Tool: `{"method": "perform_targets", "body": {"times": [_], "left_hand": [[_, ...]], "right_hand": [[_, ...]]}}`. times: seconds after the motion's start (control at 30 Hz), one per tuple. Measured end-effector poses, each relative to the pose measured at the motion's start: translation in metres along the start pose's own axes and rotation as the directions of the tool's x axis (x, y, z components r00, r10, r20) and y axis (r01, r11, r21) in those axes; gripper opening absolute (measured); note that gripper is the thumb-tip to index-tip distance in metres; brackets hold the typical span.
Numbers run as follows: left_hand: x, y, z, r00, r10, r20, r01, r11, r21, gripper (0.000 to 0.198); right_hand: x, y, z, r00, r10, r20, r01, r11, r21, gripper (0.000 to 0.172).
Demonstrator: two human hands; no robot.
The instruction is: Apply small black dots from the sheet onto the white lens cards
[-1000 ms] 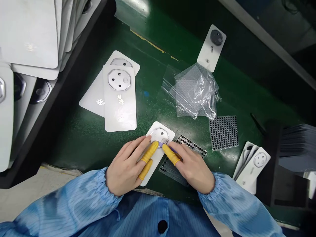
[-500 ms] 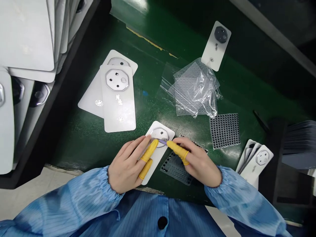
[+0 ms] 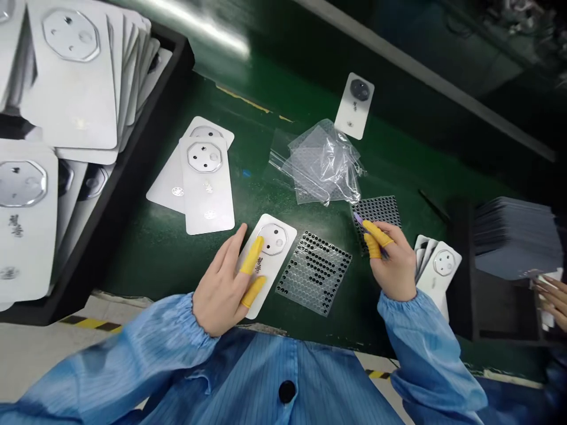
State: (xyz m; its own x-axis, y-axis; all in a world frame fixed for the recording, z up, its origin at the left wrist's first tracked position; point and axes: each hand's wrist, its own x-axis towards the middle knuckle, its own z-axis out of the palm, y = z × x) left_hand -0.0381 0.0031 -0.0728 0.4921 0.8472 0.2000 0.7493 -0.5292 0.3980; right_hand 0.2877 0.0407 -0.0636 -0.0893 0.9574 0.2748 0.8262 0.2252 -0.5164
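My left hand (image 3: pixel 228 280) lies with fingers spread over a white phone-shaped panel (image 3: pixel 277 260), index finger near its octagonal camera ring. Yellow finger cots cover the thumb and index finger of both hands. My right hand (image 3: pixel 390 257) is closed on a slim purple tool (image 3: pixel 358 218), whose tip is over a sheet of black round dots (image 3: pixel 383 206); the fingers hide part of that sheet. Between my hands lies another dot sheet (image 3: pixel 305 289), with many of its places bare.
Two white panels (image 3: pixel 208 200) overlap at left, beside a black bin (image 3: pixel 146 147) full of panels. Clear plastic film (image 3: pixel 323 168) and a single panel (image 3: pixel 354 109) lie farther back. At right are several stacked panels (image 3: pixel 438 265), a dark-grey stack (image 3: pixel 514 236) and another person's hand (image 3: pixel 553 301).
My right hand has moved right, from the panel's camera ring to the full dot sheet, with the purple tool. My left hand has slid down slightly on the panel. The view has shifted.
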Motion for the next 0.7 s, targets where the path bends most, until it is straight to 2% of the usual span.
{"method": "perform_targets", "body": {"times": [0.07, 0.13, 0.2, 0.27, 0.33, 0.4, 0.57, 0.63, 0.7], "left_hand": [[0.002, 0.006, 0.0, 0.996, -0.077, -0.05, 0.08, 0.996, 0.05, 0.066], [0.002, 0.009, 0.001, 0.984, -0.151, -0.099, 0.16, 0.983, 0.09, 0.078], [0.001, 0.008, 0.003, 0.971, -0.197, -0.134, 0.209, 0.974, 0.083, 0.081], [-0.002, 0.005, 0.005, 0.962, -0.227, -0.153, 0.236, 0.971, 0.046, 0.085], [-0.005, 0.004, 0.006, 0.951, -0.254, -0.177, 0.264, 0.964, 0.033, 0.086], [-0.01, 0.008, 0.008, 0.946, -0.263, -0.191, 0.276, 0.96, 0.041, 0.083], [-0.039, 0.028, 0.007, 0.953, -0.232, -0.195, 0.249, 0.967, 0.062, 0.085], [-0.058, 0.033, 0.003, 0.939, -0.283, -0.196, 0.311, 0.942, 0.131, 0.085], [-0.077, 0.037, -0.002, 0.895, -0.387, -0.221, 0.429, 0.884, 0.188, 0.088]], "right_hand": [[-0.007, 0.006, -0.003, 0.996, -0.09, -0.008, 0.088, 0.985, -0.151, 0.037], [-0.015, -0.009, -0.001, 0.991, -0.133, -0.019, 0.128, 0.974, -0.185, 0.043], [-0.027, -0.037, 0.007, 0.988, -0.151, 0.004, 0.15, 0.979, -0.135, 0.05], [-0.041, -0.067, 0.019, 0.98, -0.169, 0.102, 0.175, 0.983, -0.052, 0.055], [-0.056, -0.085, 0.033, 0.966, -0.203, 0.157, 0.202, 0.979, 0.022, 0.046], [-0.066, -0.089, 0.044, 0.962, -0.239, 0.131, 0.229, 0.969, 0.089, 0.036], [-0.071, -0.075, 0.055, 0.963, -0.261, 0.073, 0.248, 0.957, 0.153, 0.037], [-0.068, -0.075, 0.054, 0.961, -0.27, 0.065, 0.257, 0.954, 0.157, 0.037], [-0.066, -0.078, 0.052, 0.961, -0.274, 0.043, 0.262, 0.949, 0.176, 0.036]]}}
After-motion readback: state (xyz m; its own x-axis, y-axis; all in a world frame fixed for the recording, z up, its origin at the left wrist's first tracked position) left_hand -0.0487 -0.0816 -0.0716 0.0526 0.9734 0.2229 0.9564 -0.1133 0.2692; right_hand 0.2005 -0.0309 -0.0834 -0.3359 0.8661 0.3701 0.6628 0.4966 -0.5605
